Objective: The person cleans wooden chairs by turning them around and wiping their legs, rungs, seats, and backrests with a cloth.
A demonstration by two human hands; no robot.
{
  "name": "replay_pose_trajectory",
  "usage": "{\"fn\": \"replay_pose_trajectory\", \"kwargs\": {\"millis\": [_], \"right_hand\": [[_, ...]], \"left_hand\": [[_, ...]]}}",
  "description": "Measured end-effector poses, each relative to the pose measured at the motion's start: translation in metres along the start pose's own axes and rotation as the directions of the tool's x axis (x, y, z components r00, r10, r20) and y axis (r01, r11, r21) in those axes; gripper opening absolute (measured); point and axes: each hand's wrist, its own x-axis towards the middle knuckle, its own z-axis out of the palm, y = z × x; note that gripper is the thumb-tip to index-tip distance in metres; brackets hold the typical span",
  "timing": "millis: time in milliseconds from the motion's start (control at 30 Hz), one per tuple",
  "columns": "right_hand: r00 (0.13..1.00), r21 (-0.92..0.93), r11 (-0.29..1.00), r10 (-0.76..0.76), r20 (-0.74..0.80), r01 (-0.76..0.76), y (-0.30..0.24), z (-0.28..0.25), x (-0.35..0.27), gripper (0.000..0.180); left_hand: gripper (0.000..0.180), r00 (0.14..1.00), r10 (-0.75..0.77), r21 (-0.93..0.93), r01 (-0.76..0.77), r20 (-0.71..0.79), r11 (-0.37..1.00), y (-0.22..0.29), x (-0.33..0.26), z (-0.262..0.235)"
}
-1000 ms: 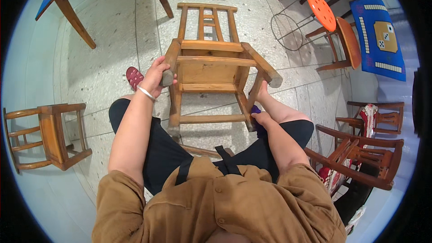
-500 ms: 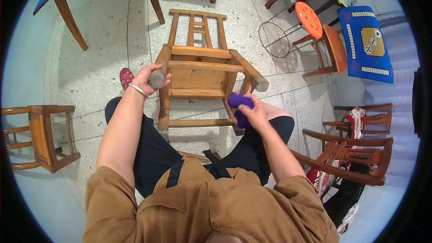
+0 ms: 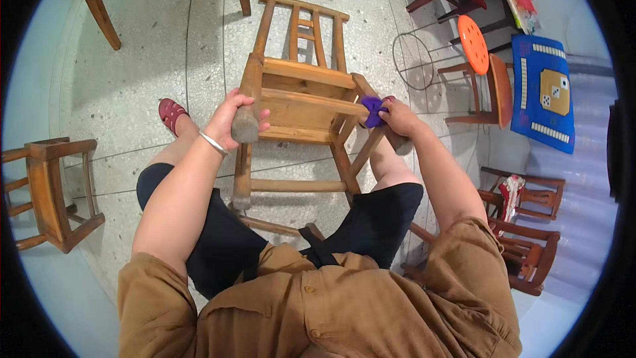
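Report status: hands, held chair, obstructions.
Left hand gripping chair leg. Right hand holding purple cloth near opposite leg. Wooden chair tipped on its back. No visible obstruction at hands.

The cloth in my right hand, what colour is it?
The cloth is purple, best seen in the head view.

Both arms reach forward from the lower edge, elbows bent, with the hands set well apart. The left forearm slants up and inward to a left hand curled in a grip, its fingertips showing on the inner side. The right forearm angles up and leftward; the right hand is closed, its fingers bent and pointing inward. The knees are spread wide.
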Motion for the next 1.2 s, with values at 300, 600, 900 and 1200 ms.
{"fn": "replay_pose_trajectory", "kwargs": {"millis": [300, 600, 900, 1200], "right_hand": [[0.994, 0.215, 0.974, 0.084, -0.064, -0.068, -0.013, 0.019, 0.041, 0.033], [0.939, 0.441, 0.874, -0.05, -0.34, 0.206, -0.241, 0.024, 0.078, 0.03], [0.847, 0.219, 0.972, 0.04, -0.53, 0.091, -0.106, 0.057, 0.025, 0.027], [0.975, 0.967, 0.228, -0.16, 0.155, -0.116, -0.21, 0.008, 0.033, 0.036]], "left_hand": [[0.077, 1.0, 0.003, 0.031, -0.004, 0.019, 1.0, -0.007, -0.002, -0.001], [0.056, 1.0, 0.024, 0.065, -0.023, -0.02, 0.998, -0.005, 0.007, -0.001], [0.041, 0.998, 0.041, 0.114, -0.036, -0.048, 0.993, -0.007, 0.0, 0.0], [0.049, 0.996, 0.056, 0.102, -0.048, -0.068, 0.994, -0.011, 0.002, -0.004]]}}
